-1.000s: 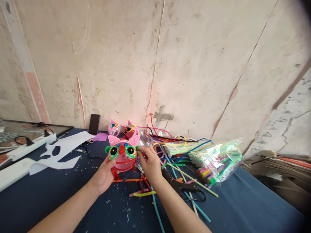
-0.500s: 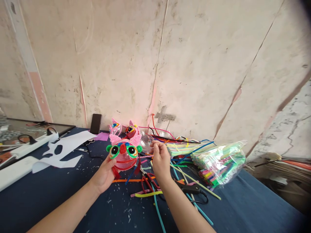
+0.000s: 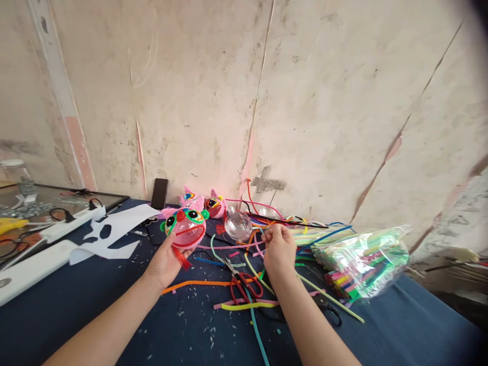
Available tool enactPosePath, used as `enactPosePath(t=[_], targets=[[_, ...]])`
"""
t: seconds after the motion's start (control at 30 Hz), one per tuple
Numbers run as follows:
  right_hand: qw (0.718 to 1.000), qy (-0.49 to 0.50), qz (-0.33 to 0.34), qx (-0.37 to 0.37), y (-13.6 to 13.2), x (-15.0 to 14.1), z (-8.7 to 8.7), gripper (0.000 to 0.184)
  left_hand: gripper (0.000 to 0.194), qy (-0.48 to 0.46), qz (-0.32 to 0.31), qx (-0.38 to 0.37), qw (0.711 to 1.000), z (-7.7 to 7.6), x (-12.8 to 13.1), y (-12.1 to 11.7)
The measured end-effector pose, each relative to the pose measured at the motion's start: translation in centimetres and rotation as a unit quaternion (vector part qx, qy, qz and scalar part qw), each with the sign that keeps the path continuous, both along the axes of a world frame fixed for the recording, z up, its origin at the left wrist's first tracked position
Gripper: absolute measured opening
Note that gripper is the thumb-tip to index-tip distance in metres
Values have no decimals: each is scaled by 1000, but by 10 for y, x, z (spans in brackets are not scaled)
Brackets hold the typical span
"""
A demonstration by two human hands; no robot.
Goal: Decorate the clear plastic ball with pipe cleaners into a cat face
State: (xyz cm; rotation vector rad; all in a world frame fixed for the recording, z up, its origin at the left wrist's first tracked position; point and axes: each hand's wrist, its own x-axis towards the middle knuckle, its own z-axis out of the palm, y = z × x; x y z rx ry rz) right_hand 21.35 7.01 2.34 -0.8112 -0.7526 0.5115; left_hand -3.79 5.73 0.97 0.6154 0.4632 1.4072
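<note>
My left hand point(image 3: 165, 262) is closed round a lion-head ornament point(image 3: 188, 234) made of a clear ball trimmed with pipe cleaners. It has pink ears, green-rimmed eyes, a red nose, a red-edged mouth and a red tassel point(image 3: 181, 258); it is tilted. To its right, my right hand point(image 3: 280, 249) is pinched shut over the loose pipe cleaners. A thin pink pipe cleaner point(image 3: 229, 247) stretches from beside the ornament to its fingers, whose tips are partly hidden. Between the hands lie red-handled scissors point(image 3: 244, 285) and a clear ball point(image 3: 238, 226).
Two more pink lion heads point(image 3: 215, 203) stand by the wall. A plastic bag of pipe cleaners point(image 3: 366, 262) lies at right, a black-handled tool point(image 3: 328, 305) partly behind my right arm. Cut white paper point(image 3: 114, 229), a phone point(image 3: 160, 193) and a power strip point(image 3: 72, 223) are at left.
My right hand has moved right, away from the ornament, drawing out a longer stretch of pink pipe cleaner. The ornament has tilted and turned in my left hand. The view has shifted left.
</note>
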Motion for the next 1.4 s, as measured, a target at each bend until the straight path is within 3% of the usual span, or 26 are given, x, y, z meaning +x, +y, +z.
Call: enactPosePath(t=[0.23, 0.4, 0.7, 0.8, 0.93, 1.0, 1.1, 1.4], targets=[[978, -143, 140, -51, -25, -58, -10, 26, 40, 3, -57, 18, 998, -5, 5, -6], [969, -170, 167, -71, -32, -78, -17, 17, 42, 1, -93, 50, 994, -6, 8, -9], [970, -104, 207, -76, -35, -75, -14, 17, 44, -13, -150, 58, 987, -12, 7, -7], [972, -57, 222, -58, -33, -72, -9, 18, 46, -11, -142, 56, 988, -10, 7, -8], [954, 27, 298, -28, -29, -60, 3, 24, 43, 1, -118, 44, 992, -7, 7, -7], [958, -1, 286, -23, -28, -53, 7, 24, 40, 7, -101, 34, 994, -7, 7, -6], [970, -114, 210, -38, -25, -48, 4, 24, 39, 15, -84, 21, 996, -8, 6, -4], [955, -261, 123, -65, -31, -67, -14, 11, 53, 18, -115, 38, 992, -15, 11, -7]])
